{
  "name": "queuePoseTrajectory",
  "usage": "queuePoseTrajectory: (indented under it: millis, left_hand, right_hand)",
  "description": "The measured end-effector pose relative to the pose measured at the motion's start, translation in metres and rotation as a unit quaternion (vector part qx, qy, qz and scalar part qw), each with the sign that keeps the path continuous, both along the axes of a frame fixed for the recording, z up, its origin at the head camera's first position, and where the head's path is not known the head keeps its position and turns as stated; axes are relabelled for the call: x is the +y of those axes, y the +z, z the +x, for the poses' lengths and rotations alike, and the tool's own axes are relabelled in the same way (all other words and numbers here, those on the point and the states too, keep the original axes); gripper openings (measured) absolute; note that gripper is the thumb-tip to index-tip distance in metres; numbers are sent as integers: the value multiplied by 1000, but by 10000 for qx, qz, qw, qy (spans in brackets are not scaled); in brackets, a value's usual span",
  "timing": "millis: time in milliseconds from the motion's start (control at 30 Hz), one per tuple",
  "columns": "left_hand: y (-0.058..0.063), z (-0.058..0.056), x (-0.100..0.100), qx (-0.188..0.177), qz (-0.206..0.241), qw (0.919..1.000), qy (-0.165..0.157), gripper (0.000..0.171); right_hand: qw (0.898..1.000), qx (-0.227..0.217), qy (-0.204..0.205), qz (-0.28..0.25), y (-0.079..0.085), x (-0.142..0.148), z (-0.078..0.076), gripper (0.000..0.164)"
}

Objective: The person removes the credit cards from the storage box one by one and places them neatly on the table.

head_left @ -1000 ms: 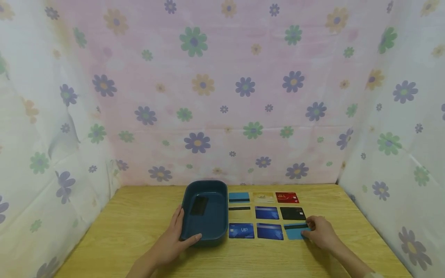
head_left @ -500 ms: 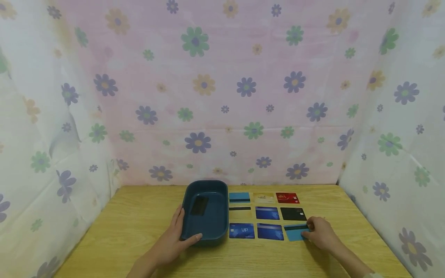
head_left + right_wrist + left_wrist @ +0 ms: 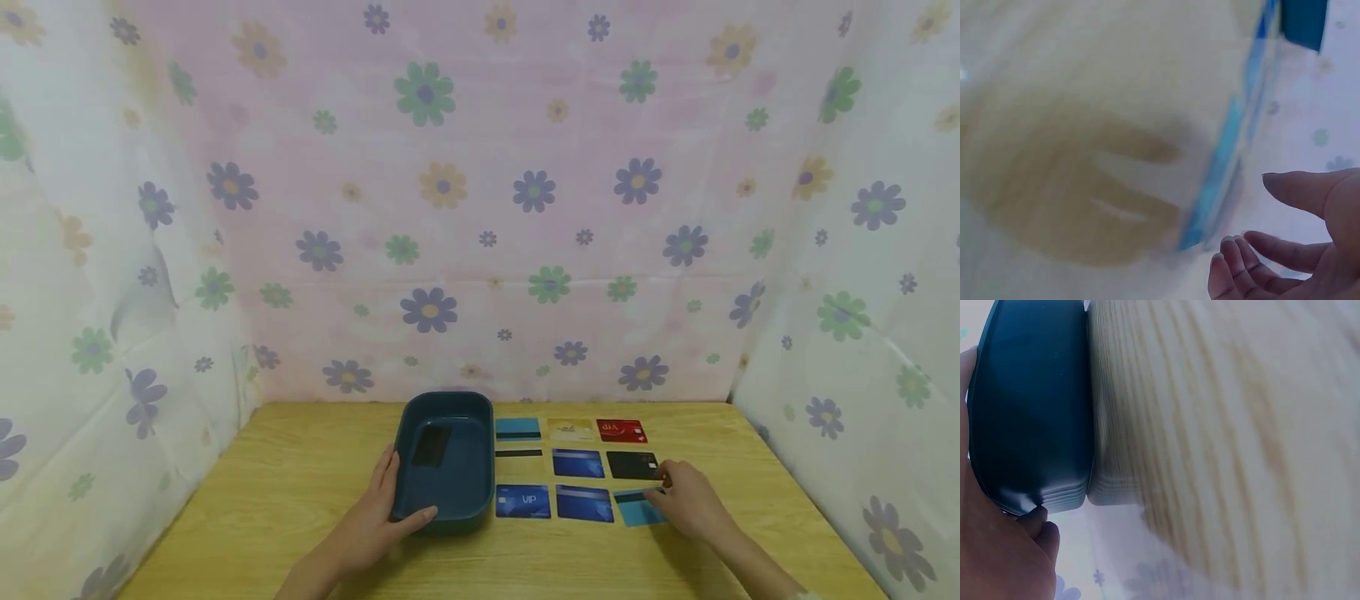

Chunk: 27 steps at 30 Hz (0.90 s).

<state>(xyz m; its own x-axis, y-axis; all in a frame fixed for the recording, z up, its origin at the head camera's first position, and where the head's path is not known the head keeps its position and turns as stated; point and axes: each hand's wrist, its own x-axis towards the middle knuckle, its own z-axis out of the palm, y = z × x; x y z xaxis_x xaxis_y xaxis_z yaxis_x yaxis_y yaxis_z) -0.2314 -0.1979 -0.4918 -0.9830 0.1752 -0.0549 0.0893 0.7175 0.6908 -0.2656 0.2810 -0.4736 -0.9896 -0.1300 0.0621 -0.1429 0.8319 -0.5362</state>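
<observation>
In the head view my left hand [image 3: 367, 521] grips the left side and front corner of a dark teal plastic bin [image 3: 453, 492], thumb over the rim. A dark card [image 3: 432, 447] lies inside it. My right hand [image 3: 693, 504] hovers at the right end of the card rows, its thumb and fingers apart in the right wrist view. It overlaps the right end of a light-blue striped card [image 3: 636, 509], which lies slightly askew, and its fingertips are close by the corner of a black card [image 3: 628, 465].
More cards lie in rows right of the bin: a red VIP card [image 3: 621, 430], a gold card [image 3: 571, 429], a light-blue card [image 3: 517, 427], a cream striped card [image 3: 517, 463], a blue VIP card [image 3: 522, 502] and blue cards [image 3: 584, 503]. Flowered cloth [image 3: 480, 208] encloses the wooden table.
My right hand has let go of the light-blue card's right end and risen slightly toward the black card. That card now sits a little more tilted. The left hand stays on the bin.
</observation>
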Motion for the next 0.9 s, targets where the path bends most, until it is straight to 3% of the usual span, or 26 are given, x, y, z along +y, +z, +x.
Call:
queuePoseTrajectory:
  millis: [333,500,700,900]
  left_hand:
    - [-1,0,-1,-36,-40,10000,45,122]
    - [-3,0,0,-32,-1,10000,36,121]
    - [-3,0,-1,-20,15,10000,43,122]
    - [-4,0,-1,13,24,10000,27,121]
  right_hand:
    - [9898,249,827,-1131,35,-76,-7,34]
    - [9846,243,1096,-1343,34,-111,-14,36]
    - [9731,417,1700,-1500,33,-144,-23,41]
    - [9600,215,1980,-1967,36,-176,-25,48]
